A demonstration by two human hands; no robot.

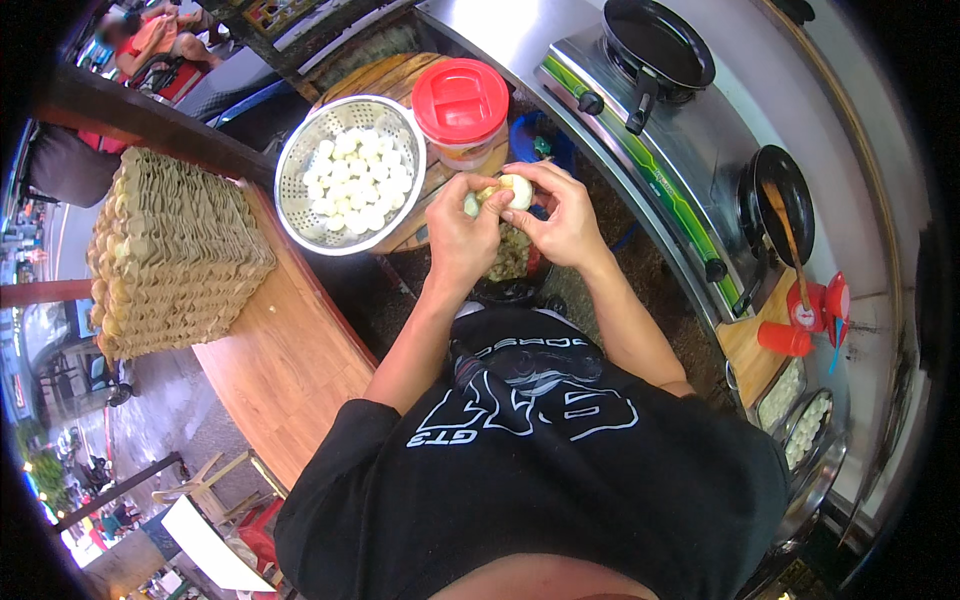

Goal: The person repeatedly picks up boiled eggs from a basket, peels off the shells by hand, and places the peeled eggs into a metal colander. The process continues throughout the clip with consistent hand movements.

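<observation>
Both my hands meet around a boiled egg (pixel 519 192) whose white is partly bare. My right hand (pixel 564 225) holds it between thumb and fingers. On its other side, my left hand (pixel 466 225) grips at a brownish piece of shell (pixel 489 193) against the egg. A pale piece at the left fingers is too small to name surely. Below the hands, a container holds a heap of eggshell bits (pixel 511 256), partly hidden by my wrists. Ahead to the left, a metal colander (pixel 295 176) holds many peeled white eggs (pixel 358 180).
A red-lidded plastic tub (pixel 460 101) stands beside the colander on a round wooden table (pixel 401 75). Stacked egg trays (pixel 184 262) rest on the left wooden counter (pixel 292 375). At right is a gas stove (pixel 645 161) with two frying pans (pixel 660 37). A person (pixel 161 45) sits outside.
</observation>
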